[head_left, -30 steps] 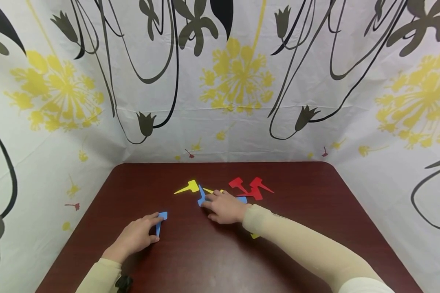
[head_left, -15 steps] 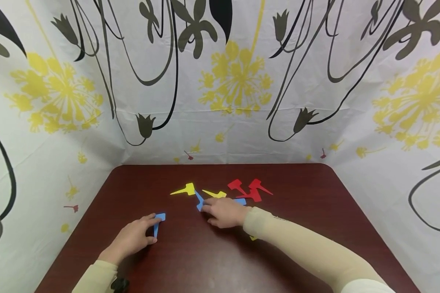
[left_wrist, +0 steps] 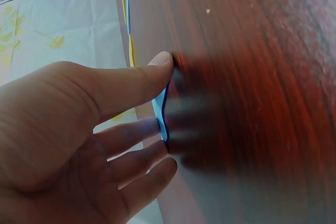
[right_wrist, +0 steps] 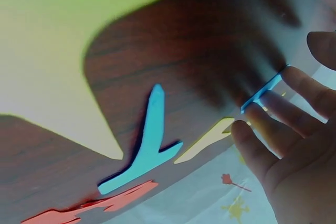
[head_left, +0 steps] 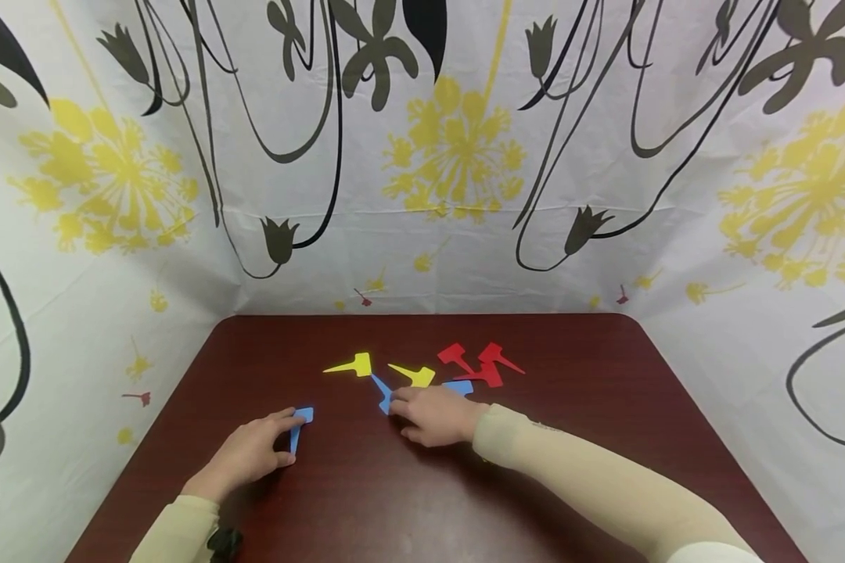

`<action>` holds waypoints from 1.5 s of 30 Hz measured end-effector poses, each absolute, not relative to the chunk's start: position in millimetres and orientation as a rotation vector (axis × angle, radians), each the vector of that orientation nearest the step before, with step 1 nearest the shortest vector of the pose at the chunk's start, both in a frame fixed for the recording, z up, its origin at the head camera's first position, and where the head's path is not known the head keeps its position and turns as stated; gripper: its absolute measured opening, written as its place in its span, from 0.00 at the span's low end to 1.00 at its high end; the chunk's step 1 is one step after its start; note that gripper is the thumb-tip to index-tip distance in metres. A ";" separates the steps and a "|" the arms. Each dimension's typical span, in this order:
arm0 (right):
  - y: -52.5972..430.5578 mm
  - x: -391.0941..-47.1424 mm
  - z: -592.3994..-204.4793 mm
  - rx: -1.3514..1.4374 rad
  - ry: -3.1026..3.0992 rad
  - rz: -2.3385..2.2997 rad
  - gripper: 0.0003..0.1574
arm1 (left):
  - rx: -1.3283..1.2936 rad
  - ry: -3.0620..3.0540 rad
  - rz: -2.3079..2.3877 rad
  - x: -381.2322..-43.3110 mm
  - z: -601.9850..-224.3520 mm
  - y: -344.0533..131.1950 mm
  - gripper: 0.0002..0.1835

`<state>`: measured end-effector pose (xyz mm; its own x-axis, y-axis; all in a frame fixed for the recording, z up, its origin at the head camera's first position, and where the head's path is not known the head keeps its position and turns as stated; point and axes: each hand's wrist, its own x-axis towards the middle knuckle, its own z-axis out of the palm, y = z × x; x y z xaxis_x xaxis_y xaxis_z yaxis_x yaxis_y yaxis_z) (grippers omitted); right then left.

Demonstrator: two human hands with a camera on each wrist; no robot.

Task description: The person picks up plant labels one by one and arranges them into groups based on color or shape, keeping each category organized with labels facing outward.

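Observation:
My left hand (head_left: 249, 450) touches a blue T-shaped plant label (head_left: 304, 415) lying on the table, its fingers at the broad head and the thumb by the pointed end. In the left wrist view this label (left_wrist: 161, 109) shows edge-on between thumb and fingertips. My right hand (head_left: 436, 416) rests its extended fingertips on a second blue plant label (head_left: 382, 393), whose head is partly hidden. The right wrist view shows the thumb standing apart from that label (right_wrist: 262, 94). Two yellow plant labels (head_left: 355, 365) lie just behind it.
Another blue label (head_left: 459, 387) lies behind the right hand, partly covered by it. Three red labels (head_left: 491, 375) sit close together at the back. A yellow label (right_wrist: 52, 66) looms large in the right wrist view. Patterned cloth (head_left: 436, 258) surrounds the dark table (head_left: 366, 508).
My left hand has shifted slightly left with its blue label. The right hand has drawn its blue label a little nearer, uncovering the second yellow label. The leftmost yellow label has moved left.

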<state>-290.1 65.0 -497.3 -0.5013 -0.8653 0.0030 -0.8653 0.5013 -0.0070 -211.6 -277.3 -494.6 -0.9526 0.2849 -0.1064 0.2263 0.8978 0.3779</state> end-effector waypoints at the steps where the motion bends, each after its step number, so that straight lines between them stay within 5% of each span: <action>1: 65.8 -289.4 -497.7 -1.577 2.717 -0.019 0.25 | 0.395 2.900 0.549 -211.7 -494.8 -278.2 0.33; 27: 84.3 -294.3 -496.7 -1.938 2.630 0.026 0.22 | 0.421 2.817 0.567 -213.5 -492.6 -291.2 0.34; 36: 52.8 -288.6 -484.1 -1.367 3.015 -0.209 0.14 | 0.430 2.831 0.543 -216.0 -488.5 -294.4 0.33; 45: 29.0 -281.9 -491.7 -1.018 3.095 -0.254 0.22 | 0.424 2.819 0.537 -217.0 -491.9 -293.7 0.33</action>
